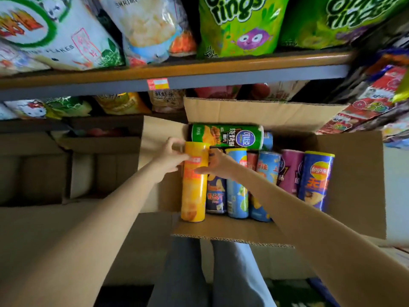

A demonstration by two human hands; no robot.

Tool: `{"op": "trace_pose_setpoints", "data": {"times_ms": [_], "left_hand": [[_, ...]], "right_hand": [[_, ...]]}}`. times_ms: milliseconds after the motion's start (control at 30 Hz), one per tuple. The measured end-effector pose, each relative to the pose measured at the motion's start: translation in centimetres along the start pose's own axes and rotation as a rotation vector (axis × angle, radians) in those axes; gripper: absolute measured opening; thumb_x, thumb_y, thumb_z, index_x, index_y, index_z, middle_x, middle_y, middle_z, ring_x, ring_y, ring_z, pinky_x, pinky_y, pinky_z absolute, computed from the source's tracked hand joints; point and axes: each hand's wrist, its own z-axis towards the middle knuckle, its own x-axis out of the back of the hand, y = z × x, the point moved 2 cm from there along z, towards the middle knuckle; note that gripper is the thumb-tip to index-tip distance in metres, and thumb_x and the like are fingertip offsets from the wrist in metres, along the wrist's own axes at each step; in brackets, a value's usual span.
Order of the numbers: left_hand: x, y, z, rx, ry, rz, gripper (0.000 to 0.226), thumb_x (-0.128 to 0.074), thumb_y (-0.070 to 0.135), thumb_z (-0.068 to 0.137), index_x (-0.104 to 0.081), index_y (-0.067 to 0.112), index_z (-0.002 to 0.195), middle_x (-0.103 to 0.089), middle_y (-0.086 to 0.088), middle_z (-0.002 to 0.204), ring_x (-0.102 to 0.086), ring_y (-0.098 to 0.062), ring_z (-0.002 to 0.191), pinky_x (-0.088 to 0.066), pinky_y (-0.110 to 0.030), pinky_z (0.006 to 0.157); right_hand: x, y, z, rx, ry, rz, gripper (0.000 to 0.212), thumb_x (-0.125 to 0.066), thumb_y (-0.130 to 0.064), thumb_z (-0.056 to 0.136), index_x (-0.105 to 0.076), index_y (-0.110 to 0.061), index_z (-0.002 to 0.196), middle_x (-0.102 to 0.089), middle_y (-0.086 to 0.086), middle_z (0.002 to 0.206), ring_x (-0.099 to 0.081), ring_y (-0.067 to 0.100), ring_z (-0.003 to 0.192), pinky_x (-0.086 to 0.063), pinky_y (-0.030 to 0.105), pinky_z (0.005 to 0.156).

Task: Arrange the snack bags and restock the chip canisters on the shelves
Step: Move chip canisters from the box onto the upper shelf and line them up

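An open cardboard box (354,173) below me holds several chip canisters. A yellow canister (193,191) stands at its left side. My left hand (169,157) grips its upper part from the left, and my right hand (218,163) grips it from the right. A green canister (228,136) lies across the far end of the box. Blue canisters (236,191) and a purple canister (290,171) lie beside the yellow one, and a dark blue canister (316,180) is at the right. Snack bags fill the shelves above.
A shelf edge (199,80) with a red and yellow price tag (157,83) runs above the box. Green onion-ring bags (241,25) and white shrimp-flake bags (55,34) sit on it. Brown cardboard boxes (44,173) stand at the left. My legs (210,273) are below the box.
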Motion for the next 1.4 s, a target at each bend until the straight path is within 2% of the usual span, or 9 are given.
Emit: {"op": "trace_pose_setpoints", "data": {"times_ms": [100,167,300,433,567,700,933,1233,1400], "left_hand": [[0.2,-0.6,-1.2,0.025,-0.080,-0.178,0.039,-0.051,0.002,0.092,-0.040,0.023,0.122,-0.054,-0.002,0.093,-0.062,-0.022,0.088,-0.040,-0.040,0.100],[0.4,-2.0,-1.5,0.054,-0.080,-0.046,0.044,-0.049,0.001,0.093,-0.036,0.015,0.133,-0.051,-0.003,0.091,-0.058,-0.022,0.090,-0.043,-0.031,0.088],[0.6,-3.8,-2.5,0.086,-0.218,0.083,0.051,-0.063,0.013,0.088,-0.038,0.016,0.133,-0.053,-0.006,0.113,-0.052,-0.020,0.110,-0.039,-0.029,0.089],[1.7,-3.4,-3.3,-0.022,-0.379,0.017,0.071,-0.078,0.027,0.075,-0.040,0.019,0.134,-0.057,-0.001,0.126,-0.054,-0.016,0.115,-0.041,-0.037,0.100],[4.3,-3.0,-4.0,-0.110,-0.280,-0.134,0.068,-0.078,0.025,0.070,-0.047,0.020,0.130,-0.063,-0.001,0.121,-0.060,-0.017,0.108,-0.047,-0.035,0.092],[8.0,-5.1,-4.1,-0.067,-0.211,-0.162,0.091,-0.082,0.034,0.049,-0.047,0.021,0.131,-0.063,-0.002,0.120,-0.059,-0.020,0.110,-0.044,-0.043,0.099],[10.8,-8.7,-4.3,-0.053,-0.218,-0.145,0.094,-0.081,0.036,0.048,-0.046,0.020,0.133,-0.062,-0.003,0.121,-0.058,-0.021,0.111,-0.042,-0.045,0.102],[10.3,-9.3,-3.6,-0.105,-0.274,-0.064,0.088,-0.081,0.035,0.052,-0.048,0.019,0.133,-0.062,-0.001,0.122,-0.058,-0.019,0.112,-0.041,-0.042,0.103],[10.6,-9.1,-4.3,-0.112,-0.274,-0.049,0.068,-0.079,0.029,0.064,-0.050,0.021,0.125,-0.062,-0.001,0.122,-0.057,-0.019,0.112,-0.040,-0.042,0.104]], "right_hand": [[-1.2,-0.3,0.8,-0.096,0.146,0.072,0.074,-0.079,-0.035,0.073,-0.039,-0.008,0.129,-0.054,0.004,0.121,-0.054,0.018,0.103,-0.048,0.032,0.087],[-2.0,-0.4,0.9,-0.149,0.195,0.038,0.080,-0.077,-0.034,0.074,-0.033,-0.005,0.133,-0.049,0.008,0.125,-0.052,0.022,0.108,-0.046,0.033,0.085],[-2.4,-1.6,0.4,-0.097,0.245,-0.008,0.080,-0.083,-0.035,0.066,-0.042,-0.009,0.129,-0.054,0.005,0.120,-0.054,0.023,0.110,-0.048,0.031,0.088],[-1.7,-4.3,-1.0,0.081,0.064,0.471,0.067,-0.085,-0.022,0.064,-0.051,-0.008,0.120,-0.064,0.012,0.114,-0.063,0.027,0.104,-0.050,0.045,0.094],[-1.6,-6.8,-1.2,0.171,0.131,0.673,0.042,-0.051,-0.043,0.091,-0.061,-0.008,0.111,-0.067,0.007,0.103,-0.065,0.018,0.089,-0.054,0.031,0.084],[-2.4,-4.9,0.5,-0.016,0.564,0.206,0.031,-0.042,-0.030,0.097,-0.065,-0.010,0.103,-0.063,0.017,0.106,-0.060,0.030,0.093,-0.049,0.035,0.077],[-5.1,-3.6,1.6,-0.148,0.419,-0.429,0.065,-0.039,-0.001,0.090,-0.023,-0.026,0.148,-0.018,0.020,0.148,-0.024,0.042,0.133,-0.032,0.043,0.104],[-6.1,-2.6,3.4,-0.159,0.598,-0.411,0.051,-0.055,-0.020,0.088,-0.033,-0.020,0.134,-0.013,0.022,0.146,-0.025,0.045,0.128,-0.037,0.049,0.097],[-6.4,-3.2,2.6,-0.119,0.730,-0.099,0.050,-0.068,-0.023,0.082,-0.039,-0.010,0.121,-0.029,0.019,0.127,-0.054,0.038,0.091,-0.048,0.041,0.084]]}}
